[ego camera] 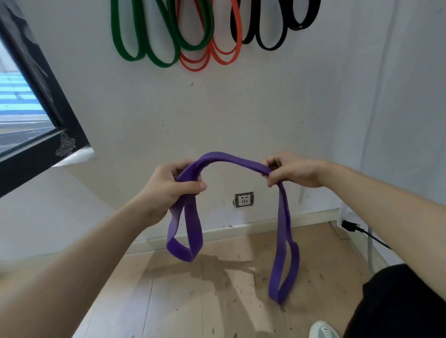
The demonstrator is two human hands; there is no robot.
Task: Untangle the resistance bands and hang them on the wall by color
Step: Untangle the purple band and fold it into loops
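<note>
A: So the purple band (231, 161) arches between both hands in front of the wall, ends dangling. Left hand (167, 188) and right hand (290, 170) each curl tight round it.

B: Looks untangled. Green bands (146, 40), orange bands (213, 55), black bands (270, 33) already hang; purple probably needs its own free spot.

A black-framed window (13, 118) at left, a power socket (244, 200) above the scuffed wooden floor (196, 308).

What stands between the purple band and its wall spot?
Nothing visible: left hand and right hand grip the purple band in open air below the hung green bands, orange bands and black bands.
</note>
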